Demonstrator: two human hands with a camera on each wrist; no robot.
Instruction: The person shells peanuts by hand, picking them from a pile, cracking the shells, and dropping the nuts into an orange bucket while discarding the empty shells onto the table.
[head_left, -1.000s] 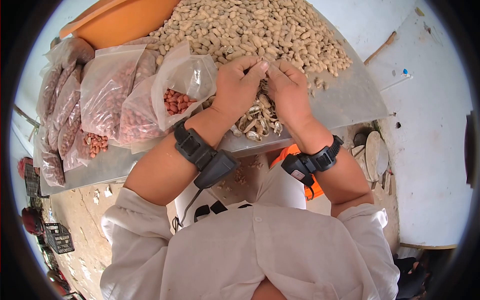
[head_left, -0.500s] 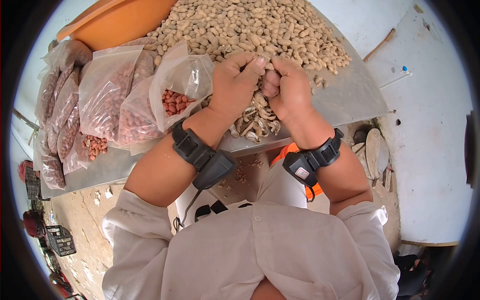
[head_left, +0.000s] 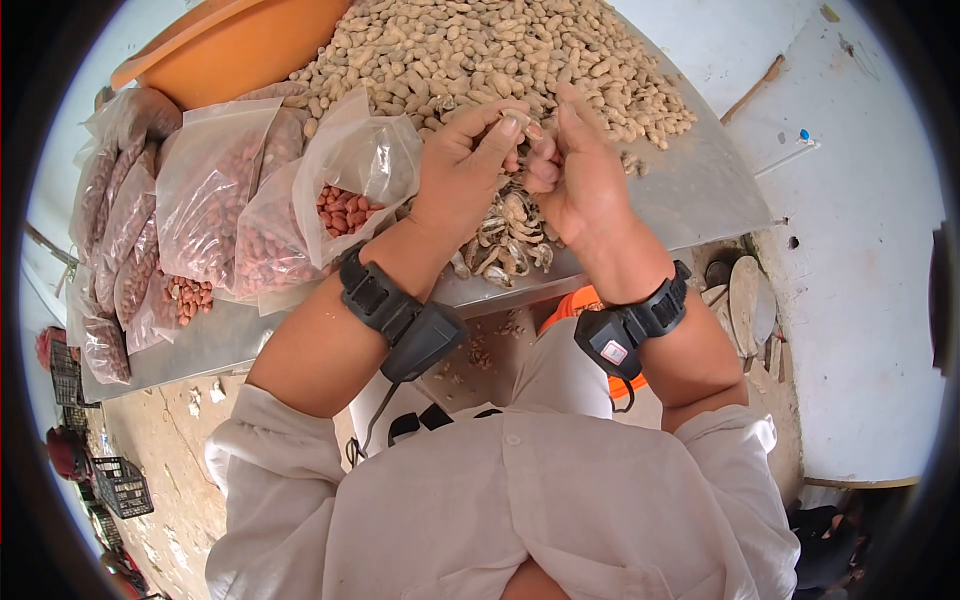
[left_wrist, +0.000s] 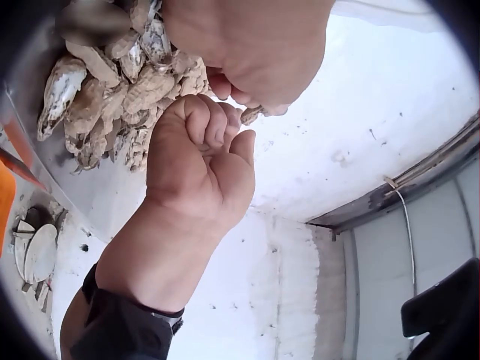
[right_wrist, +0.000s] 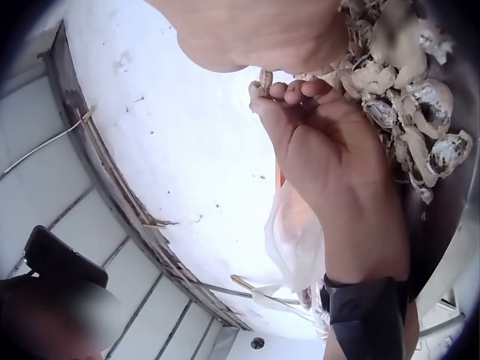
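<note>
Over the shell heap my left hand (head_left: 462, 170) pinches a small peanut (head_left: 522, 122) between thumb and fingertips. The same peanut (left_wrist: 251, 115) shows pale and tan in the left wrist view, and the peanut (right_wrist: 265, 79) stands upright at the fingertips in the right wrist view. Close to its right is my right hand (head_left: 588, 185), thumb raised and apart, the other fingers bent toward the palm beside the peanut. I cannot tell whether these bent fingers hold kernels. Broken peanut shells (head_left: 508, 235) lie below both hands, by the table's near edge.
A big pile of unshelled peanuts (head_left: 480, 50) covers the back of the metal table (head_left: 700, 200). To the left lie filled clear bags (head_left: 215, 190) and an open bag with red kernels (head_left: 345, 210). An orange basin (head_left: 230, 50) stands behind them.
The hands were together at the fingertips and have moved slightly apart. My right thumb has lifted away and its palm has turned up, while my left hand keeps its pinch.
</note>
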